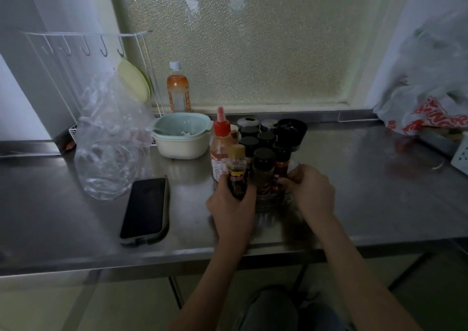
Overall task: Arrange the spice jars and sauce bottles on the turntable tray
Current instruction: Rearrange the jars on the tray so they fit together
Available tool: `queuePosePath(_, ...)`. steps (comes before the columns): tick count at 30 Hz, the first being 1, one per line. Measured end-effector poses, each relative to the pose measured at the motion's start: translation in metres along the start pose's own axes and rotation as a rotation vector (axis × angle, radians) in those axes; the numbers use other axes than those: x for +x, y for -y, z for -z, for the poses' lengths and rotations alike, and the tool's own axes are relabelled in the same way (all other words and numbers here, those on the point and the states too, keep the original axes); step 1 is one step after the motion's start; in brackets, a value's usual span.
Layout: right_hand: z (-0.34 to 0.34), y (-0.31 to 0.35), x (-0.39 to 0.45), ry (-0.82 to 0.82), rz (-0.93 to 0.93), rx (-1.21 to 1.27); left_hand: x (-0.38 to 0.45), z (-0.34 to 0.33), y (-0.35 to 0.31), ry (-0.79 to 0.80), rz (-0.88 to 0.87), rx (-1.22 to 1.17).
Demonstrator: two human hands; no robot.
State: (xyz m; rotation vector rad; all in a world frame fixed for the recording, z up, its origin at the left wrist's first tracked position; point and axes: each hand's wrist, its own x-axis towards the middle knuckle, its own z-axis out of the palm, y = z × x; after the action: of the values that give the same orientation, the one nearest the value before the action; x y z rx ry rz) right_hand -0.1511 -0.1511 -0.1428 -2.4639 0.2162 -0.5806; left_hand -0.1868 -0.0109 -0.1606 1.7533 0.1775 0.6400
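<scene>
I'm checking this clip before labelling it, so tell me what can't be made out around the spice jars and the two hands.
Head view only:
- Turntable tray: mostly hidden by the jars and both hands; only a faint clear rim shows.
- Dark sauce bottle: lower part covered by the left hand; label too blurred to read.
- Right hand: what its fingertips touch is unclear.
- Rear spice jars: contents hidden by the front jars.

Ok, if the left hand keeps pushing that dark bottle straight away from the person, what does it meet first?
Most likely the red-capped sauce bottle, which stands directly behind the dark sauce bottle held in the left hand. The gap between them is hard to judge from this single view.
</scene>
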Motion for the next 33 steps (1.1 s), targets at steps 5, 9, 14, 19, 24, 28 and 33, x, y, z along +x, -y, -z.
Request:
queuePosePath(5, 0.004, 0.003, -0.015, -0.149, 0.067, 0.181, 0.000, -0.002, 0.002, 0.025, -0.040, 0.048)
queuePosePath(9, 0.019, 0.035, -0.046, -0.169, 0.237, 0.481, 0.001, -0.006, 0.003, 0.017, -0.131, 0.165)
queuePosePath(14, 0.005, 0.059, -0.047, 0.093, 0.302, 0.526, -0.002, -0.013, 0.015, -0.027, -0.450, 0.457)
queuePosePath(19, -0.004, 0.067, -0.043, -0.005, 0.250, 0.521, -0.001, -0.013, 0.011, -0.040, -0.273, 0.367)
queuePosePath(24, -0.022, 0.073, -0.045, -0.074, 0.233, 0.425, 0.006, -0.005, 0.003, 0.037, -0.040, 0.307)
queuePosePath(28, -0.024, 0.066, -0.047, -0.164, 0.219, 0.400, 0.006, -0.004, 0.007, -0.024, -0.074, 0.188)
queuePosePath(33, -0.013, 0.035, -0.050, -0.297, 0.087, 0.450, 0.009, -0.003, 0.009, -0.057, -0.135, 0.204)
